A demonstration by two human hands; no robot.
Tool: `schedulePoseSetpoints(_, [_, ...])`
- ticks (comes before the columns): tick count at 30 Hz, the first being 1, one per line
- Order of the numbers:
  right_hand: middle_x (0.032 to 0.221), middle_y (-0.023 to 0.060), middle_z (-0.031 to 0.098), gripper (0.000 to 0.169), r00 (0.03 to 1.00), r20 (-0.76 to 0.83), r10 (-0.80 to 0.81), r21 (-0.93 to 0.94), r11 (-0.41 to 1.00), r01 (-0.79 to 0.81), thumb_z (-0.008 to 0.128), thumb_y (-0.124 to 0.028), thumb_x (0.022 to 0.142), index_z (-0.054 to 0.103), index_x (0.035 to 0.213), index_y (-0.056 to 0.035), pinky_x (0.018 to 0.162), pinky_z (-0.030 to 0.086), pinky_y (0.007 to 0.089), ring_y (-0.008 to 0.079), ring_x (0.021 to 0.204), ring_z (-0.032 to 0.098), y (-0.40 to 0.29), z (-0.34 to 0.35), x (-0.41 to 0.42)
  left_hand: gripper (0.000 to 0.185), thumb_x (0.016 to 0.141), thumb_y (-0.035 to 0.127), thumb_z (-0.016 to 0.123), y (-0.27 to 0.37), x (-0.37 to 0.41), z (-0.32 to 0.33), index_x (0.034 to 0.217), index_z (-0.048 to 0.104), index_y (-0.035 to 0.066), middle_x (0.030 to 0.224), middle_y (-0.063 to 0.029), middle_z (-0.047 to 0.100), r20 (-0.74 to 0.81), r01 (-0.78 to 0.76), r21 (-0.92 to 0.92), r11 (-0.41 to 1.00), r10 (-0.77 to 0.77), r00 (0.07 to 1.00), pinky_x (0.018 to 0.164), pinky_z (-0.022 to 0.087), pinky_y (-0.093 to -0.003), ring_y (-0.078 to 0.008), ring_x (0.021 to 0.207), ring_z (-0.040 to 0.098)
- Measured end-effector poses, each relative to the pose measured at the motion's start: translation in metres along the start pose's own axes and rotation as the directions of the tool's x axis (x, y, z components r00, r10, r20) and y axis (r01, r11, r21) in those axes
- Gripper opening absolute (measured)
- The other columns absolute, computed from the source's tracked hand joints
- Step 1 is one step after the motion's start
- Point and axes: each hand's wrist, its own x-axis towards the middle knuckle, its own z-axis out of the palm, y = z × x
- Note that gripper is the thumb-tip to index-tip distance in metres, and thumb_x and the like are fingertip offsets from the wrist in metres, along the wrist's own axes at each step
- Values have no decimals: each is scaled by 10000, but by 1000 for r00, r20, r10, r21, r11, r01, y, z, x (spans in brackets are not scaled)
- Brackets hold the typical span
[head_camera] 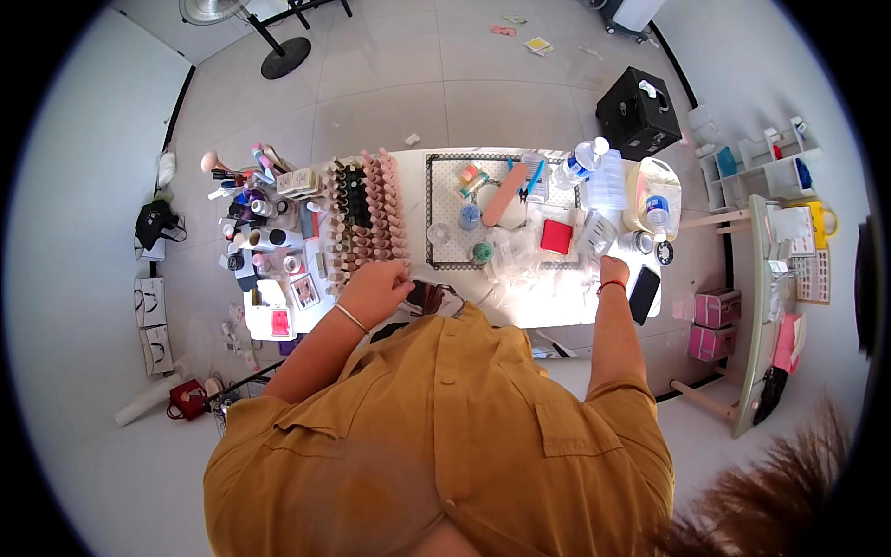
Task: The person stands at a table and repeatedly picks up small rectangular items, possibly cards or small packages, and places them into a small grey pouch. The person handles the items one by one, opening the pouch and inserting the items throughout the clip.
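Note:
My left hand [379, 285] is at the table's front edge, its fingers curled beside a clear plastic packet with dark contents [435, 296]. Whether the fingertips hold the packet is unclear. Just beyond that hand stand rows of pink-capped nail polish bottles [383, 209]. My right hand [614, 269] is closed at the right of the table, right below a clear plastic case [597, 233]; its fingers are hidden, so a grip on the case cannot be confirmed. A black smartphone [644, 295] lies to its right, and a red square box [557, 237] to its left.
A dotted mat [452, 244] bears a pink nail file [506, 195] and blue-handled nippers [534, 179]. A water bottle [581, 163] stands behind, near a cream basket [632, 202]. Brushes [226, 173] and jars crowd the left. A black case [639, 115] stands on the floor.

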Motion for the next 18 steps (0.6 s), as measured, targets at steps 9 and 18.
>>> schedulePoseSetpoints(9, [825,97,730,241,975,-223,9,203,979,37,767,-181,785,722,928,7,671,535,307,172,762,710,-11,-17,-30,199,828,205,715,16,4,-4,842,671,12,713,-150,651,-20,-13,-103,995,11,1000,634,491,-407,-326,681,639])
schedulePoseSetpoints(18, [815,113,715,240,957,-272,-103,313,931,189,623,-132,904,632,1064,47,595,551,283,179,708,719,0,-29,-47,187,824,184,724,2,22,8,858,663,11,710,-147,651,-38,-49,-106,993,45,998,632,495,-390,-308,678,643])
